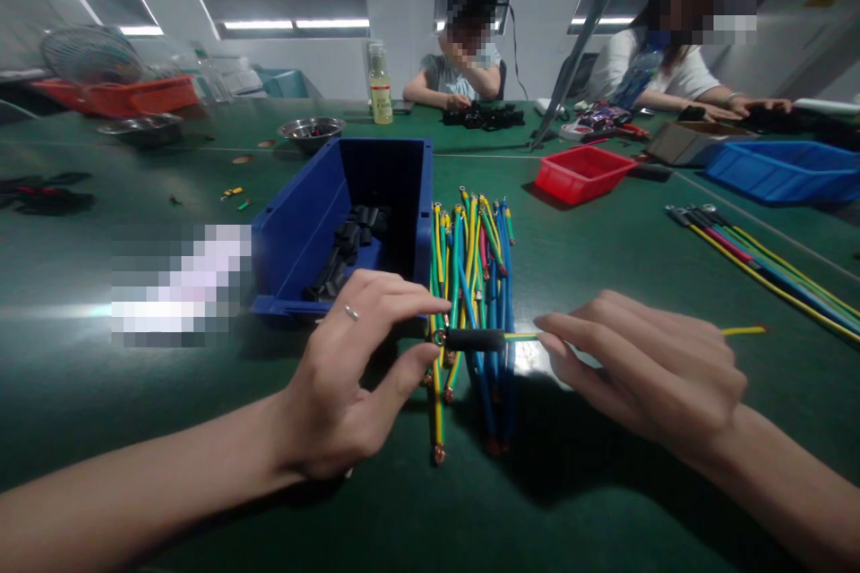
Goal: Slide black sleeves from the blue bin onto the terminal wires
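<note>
Single head-worn view, aimed forward and down across the dark green matte table [605, 260]. Near field: both forearms entering from the bottom edge. Far field: seated co-workers opposite. No second view.

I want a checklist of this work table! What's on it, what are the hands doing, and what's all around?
Surface: dark green table, shiny with glare.
Job's things: yellow-green wire with a black sleeve on it, held above a pile of wires; blue bin holds black sleeves.
Clutter: red tray, blue tray, second wire bundle, metal bowl, bottle, orange tray.
Hands: left hand pinches the wire's ring end; right hand grips the wire beside the sleeve.
Cables: nothing seen besides the wires.
Surroundings: two people working at the far side.
</note>
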Demonstrator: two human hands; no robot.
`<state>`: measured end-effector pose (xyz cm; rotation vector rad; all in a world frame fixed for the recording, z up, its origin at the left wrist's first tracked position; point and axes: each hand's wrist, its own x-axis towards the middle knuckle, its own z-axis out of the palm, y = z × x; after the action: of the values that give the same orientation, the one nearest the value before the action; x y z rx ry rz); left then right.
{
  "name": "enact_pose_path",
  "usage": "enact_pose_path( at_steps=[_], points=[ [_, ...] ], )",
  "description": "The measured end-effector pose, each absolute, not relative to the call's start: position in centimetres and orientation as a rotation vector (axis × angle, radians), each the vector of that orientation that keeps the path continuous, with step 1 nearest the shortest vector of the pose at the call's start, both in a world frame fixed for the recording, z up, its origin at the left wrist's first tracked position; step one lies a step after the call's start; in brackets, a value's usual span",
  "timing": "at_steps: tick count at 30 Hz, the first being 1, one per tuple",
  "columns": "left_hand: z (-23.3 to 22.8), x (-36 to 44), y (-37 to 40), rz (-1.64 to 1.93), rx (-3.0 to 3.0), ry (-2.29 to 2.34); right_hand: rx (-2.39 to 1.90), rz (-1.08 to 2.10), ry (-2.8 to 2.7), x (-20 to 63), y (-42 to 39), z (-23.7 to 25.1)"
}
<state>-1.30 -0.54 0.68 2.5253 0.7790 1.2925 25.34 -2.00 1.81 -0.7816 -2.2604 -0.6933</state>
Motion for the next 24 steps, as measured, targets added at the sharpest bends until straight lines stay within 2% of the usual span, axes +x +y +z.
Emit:
enact_pose_path(
  at_steps=[24],
  points=[
    [0.66,-1.21,-0.63,1.244,2.508,0.846,-0.723,-0.722,-2.257,25.64,-2.22,2.23]
  ],
)
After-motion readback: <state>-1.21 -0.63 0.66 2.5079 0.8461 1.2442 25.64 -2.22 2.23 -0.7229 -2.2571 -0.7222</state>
